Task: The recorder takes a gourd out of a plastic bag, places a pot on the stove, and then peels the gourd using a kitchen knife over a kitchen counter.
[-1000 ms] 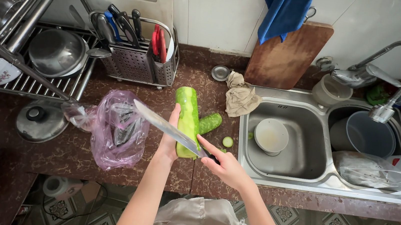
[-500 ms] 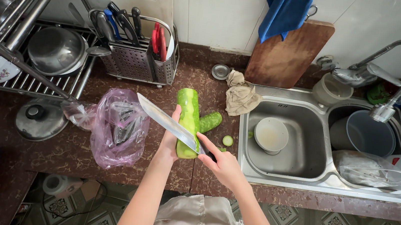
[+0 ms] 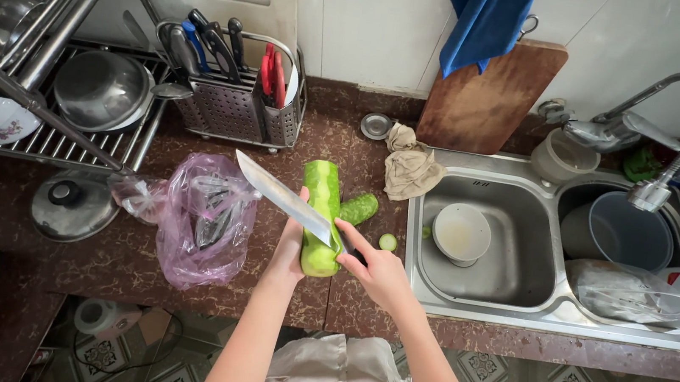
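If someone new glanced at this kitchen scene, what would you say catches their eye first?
The eye goes first to the long green gourd at the middle of the counter, gripped by the left hand while the right hand holds a large knife across it. Just left lies a crumpled purple plastic bag, and to the right a steel sink holds a white bowl.

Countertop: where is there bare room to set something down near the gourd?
Bare counter lies along the front edge, between the pot lid and the purple bag. A smaller patch sits between the utensil rack and the rag. It is crowded around the gourd, where the left hand, right hand and knife meet.
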